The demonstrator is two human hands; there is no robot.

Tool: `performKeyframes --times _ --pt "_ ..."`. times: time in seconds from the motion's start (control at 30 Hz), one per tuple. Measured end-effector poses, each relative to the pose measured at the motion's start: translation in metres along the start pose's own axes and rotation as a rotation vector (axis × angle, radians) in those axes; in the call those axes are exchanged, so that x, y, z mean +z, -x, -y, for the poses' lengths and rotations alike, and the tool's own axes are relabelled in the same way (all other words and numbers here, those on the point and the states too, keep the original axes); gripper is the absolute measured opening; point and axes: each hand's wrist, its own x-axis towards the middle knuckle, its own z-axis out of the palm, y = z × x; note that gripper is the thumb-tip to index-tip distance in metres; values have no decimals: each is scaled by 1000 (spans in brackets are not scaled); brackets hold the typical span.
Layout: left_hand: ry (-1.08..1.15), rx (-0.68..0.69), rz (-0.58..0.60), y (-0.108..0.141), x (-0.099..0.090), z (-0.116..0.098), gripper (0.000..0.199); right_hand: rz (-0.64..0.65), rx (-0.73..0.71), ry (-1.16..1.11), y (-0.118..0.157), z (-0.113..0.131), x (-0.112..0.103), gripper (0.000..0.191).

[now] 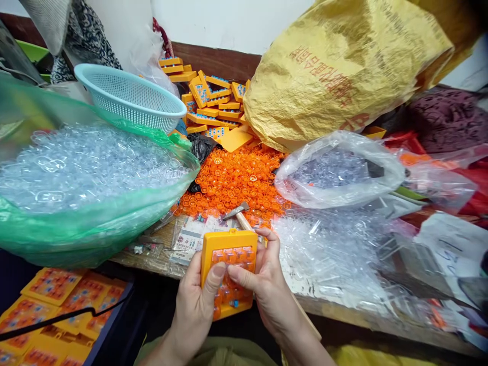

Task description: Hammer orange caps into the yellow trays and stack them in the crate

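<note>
Between my two hands, just in front of the table edge, is a flat orange-yellow plastic tray [207, 249] with rows of clear-and-orange round pieces in it. My left hand [198, 295] grips its left side, thumb resting on the pieces. On the right side, my right hand [270, 279] holds the tray with fingers behind and thumb pressed on the front. A small blue bit [234, 303] shows near the tray's lower edge. Just beyond the tray lies a hammer [241, 215] with a wooden handle, partly hidden by the tray and my right hand.
Orange rings [236, 178] are heaped mid-table. A green bag [114, 223] of clear pieces stands left, a clear bag [339, 195] right. Behind are a blue basket [133, 101], stacked orange trays [213, 109] and a yellow sack [343, 71]. Filled trays [57, 284] lie lower left.
</note>
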Motion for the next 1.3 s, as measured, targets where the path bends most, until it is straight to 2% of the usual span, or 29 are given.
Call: performKeyframes --times 0.17,0.3,0.53,0.7,0.87,1.0,1.1,1.17,1.23,1.3 --pt "126 -75 5 3 4 0 45 9 -19 60 5 2 -2 70" --pt "211 -61 1 8 6 -2 49 47 20 8 9 5 -3 81" --pt "139 3 -68 15 2 -1 56 49 -71 16 15 -1 -5 84" --pt "188 -1 17 18 1 -3 60 46 -96 8 19 -5 -7 83" --pt "190 -7 -108 22 3 -4 63 111 -50 9 21 -2 -8 79" --pt "86 44 -91 22 2 -1 56 95 -21 -26 22 1 -6 75" --pt "6 70 -123 20 2 1 48 47 -14 -49 22 -3 -4 67" --pt "87 -1 -126 18 4 1 46 25 -40 -2 19 -7 -5 67" --pt "255 -113 -74 14 6 -2 48 74 -62 146 10 -8 -12 70" --pt "426 -237 -33 9 8 -4 54 115 -179 509 -6 1 -27 62"
